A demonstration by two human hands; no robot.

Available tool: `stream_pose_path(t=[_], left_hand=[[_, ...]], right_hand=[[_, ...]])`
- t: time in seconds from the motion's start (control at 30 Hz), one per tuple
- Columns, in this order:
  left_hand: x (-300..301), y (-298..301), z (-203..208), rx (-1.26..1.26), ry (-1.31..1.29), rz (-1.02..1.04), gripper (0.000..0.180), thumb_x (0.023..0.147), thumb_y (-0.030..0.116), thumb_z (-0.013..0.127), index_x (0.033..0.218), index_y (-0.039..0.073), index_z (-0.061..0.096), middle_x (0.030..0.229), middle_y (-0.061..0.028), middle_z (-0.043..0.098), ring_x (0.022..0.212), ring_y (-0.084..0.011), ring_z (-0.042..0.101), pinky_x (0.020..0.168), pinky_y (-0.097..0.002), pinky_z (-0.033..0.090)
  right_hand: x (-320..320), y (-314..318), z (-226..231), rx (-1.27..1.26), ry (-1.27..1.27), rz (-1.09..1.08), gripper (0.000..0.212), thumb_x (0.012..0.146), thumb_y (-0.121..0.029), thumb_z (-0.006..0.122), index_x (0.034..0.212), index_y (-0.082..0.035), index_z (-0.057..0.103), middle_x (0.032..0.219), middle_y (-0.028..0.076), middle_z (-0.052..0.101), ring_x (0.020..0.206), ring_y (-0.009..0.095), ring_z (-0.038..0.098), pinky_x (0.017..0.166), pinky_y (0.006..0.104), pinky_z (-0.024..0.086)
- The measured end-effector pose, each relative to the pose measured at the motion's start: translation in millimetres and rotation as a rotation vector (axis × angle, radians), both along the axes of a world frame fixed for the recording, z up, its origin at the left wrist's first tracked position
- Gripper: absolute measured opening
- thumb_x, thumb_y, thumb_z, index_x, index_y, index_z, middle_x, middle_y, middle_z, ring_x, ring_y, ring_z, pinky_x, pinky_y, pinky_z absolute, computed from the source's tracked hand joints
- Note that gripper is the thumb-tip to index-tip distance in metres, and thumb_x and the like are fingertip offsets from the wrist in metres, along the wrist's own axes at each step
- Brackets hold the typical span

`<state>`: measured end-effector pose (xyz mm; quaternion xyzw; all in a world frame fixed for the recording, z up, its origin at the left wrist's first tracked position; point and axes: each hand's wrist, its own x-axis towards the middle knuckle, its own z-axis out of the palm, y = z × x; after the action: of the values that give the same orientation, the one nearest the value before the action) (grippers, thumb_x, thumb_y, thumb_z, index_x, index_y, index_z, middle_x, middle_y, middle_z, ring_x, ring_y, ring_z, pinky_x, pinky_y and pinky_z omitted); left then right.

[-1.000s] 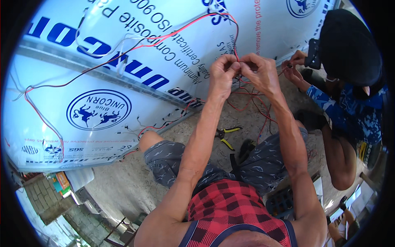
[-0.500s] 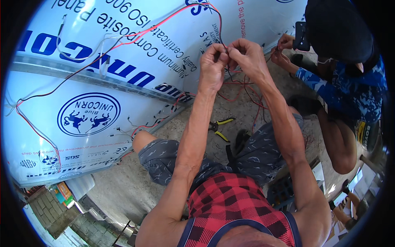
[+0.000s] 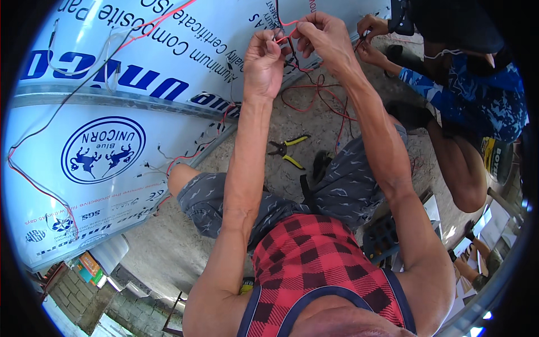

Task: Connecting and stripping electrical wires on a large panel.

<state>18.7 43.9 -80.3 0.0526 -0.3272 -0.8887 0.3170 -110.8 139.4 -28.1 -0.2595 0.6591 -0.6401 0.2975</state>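
Note:
My left hand (image 3: 264, 62) and my right hand (image 3: 320, 36) are raised close together at the top middle, each pinching thin red and black wires (image 3: 286, 33) between the fingertips. The wire ends meet between the two hands. More red wire (image 3: 314, 98) hangs down in loops from my hands to the concrete floor. Behind the hands lies a large white panel with blue print (image 3: 129, 95), with red, black and white wires running over it. Yellow-handled pliers (image 3: 289, 151) lie on the floor below my hands, between my knees.
Another person in a blue patterned shirt (image 3: 477, 101) squats at the right, both hands (image 3: 370, 39) working on wires near the panel's edge. A metal rail (image 3: 112, 101) crosses the panel. Bricks and small boxes (image 3: 84, 269) sit at the lower left.
The view has tilted, so my hands now sit higher in the frame. They remain together on the same wires, fingers working the ends. The other person's hands stay by the panel edge.

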Motion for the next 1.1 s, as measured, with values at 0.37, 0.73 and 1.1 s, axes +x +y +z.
stream_pose_path(t=[0.37, 0.73, 1.1], left_hand=[[15.1, -2.4, 87.9, -1.433, -0.684, 0.618, 0.017, 0.087, 0.004, 0.074, 0.104, 0.003, 0.075, 0.097, -0.0154, 0.067, 0.071, -0.0288, 0.068, 0.062, -0.0366, 0.053], [21.4, -56.8, 92.2, -2.000, -0.608, 0.331, 0.011, 0.084, 0.011, 0.073, 0.080, 0.000, 0.073, 0.073, -0.0171, 0.063, 0.064, -0.0326, 0.066, 0.058, -0.0421, 0.052], [12.5, -56.2, 110.8, -2.556, -0.357, 0.501, 0.003, 0.072, 0.003, 0.068, 0.072, 0.002, 0.072, 0.078, -0.0129, 0.063, 0.074, -0.0296, 0.065, 0.064, -0.0415, 0.054]], right_hand=[[17.1, 4.3, 15.1, 0.131, 1.071, 0.136, 0.014, 0.087, -0.010, 0.065, 0.089, 0.002, 0.057, 0.078, 0.022, 0.064, 0.069, 0.042, 0.063, 0.063, 0.0468, 0.050], [66.6, 24.6, -33.4, 0.085, 1.017, -0.109, 0.020, 0.089, -0.018, 0.069, 0.096, 0.001, 0.067, 0.073, 0.019, 0.066, 0.065, 0.036, 0.068, 0.059, 0.0419, 0.057], [260.2, 133.7, -242.2, 1.152, 1.088, 0.852, 0.042, 0.100, -0.025, 0.052, 0.136, -0.004, 0.060, 0.153, 0.035, 0.035, 0.142, 0.060, 0.030, 0.095, 0.0867, 0.033]])
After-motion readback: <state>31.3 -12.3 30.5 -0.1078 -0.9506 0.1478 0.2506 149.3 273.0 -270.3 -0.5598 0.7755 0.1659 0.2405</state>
